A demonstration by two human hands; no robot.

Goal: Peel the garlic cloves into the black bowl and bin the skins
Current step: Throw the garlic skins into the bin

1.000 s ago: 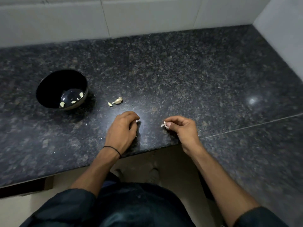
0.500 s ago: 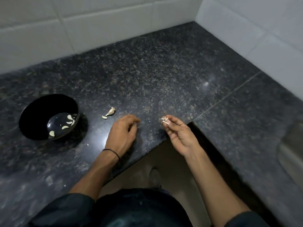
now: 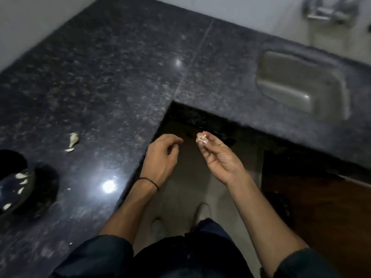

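Garlic skins (image 3: 201, 138), a small pale tuft, sit pinched between the thumb and fingertips of the right hand (image 3: 218, 157), which is raised palm-up over the floor (image 3: 184, 189), just off the tabletop's (image 3: 100, 77) inner corner. The left hand (image 3: 162, 155) hangs beside it, fingers loosely curled and holding nothing. On the tabletop to the left lies a garlic clove (image 3: 73, 139) with a small scrap near it. Farther left, at the frame edge, the black bowl (image 3: 11, 160) holds several peeled cloves (image 3: 21, 175). A sink (image 3: 301, 81) is set into the tabletop at far right.
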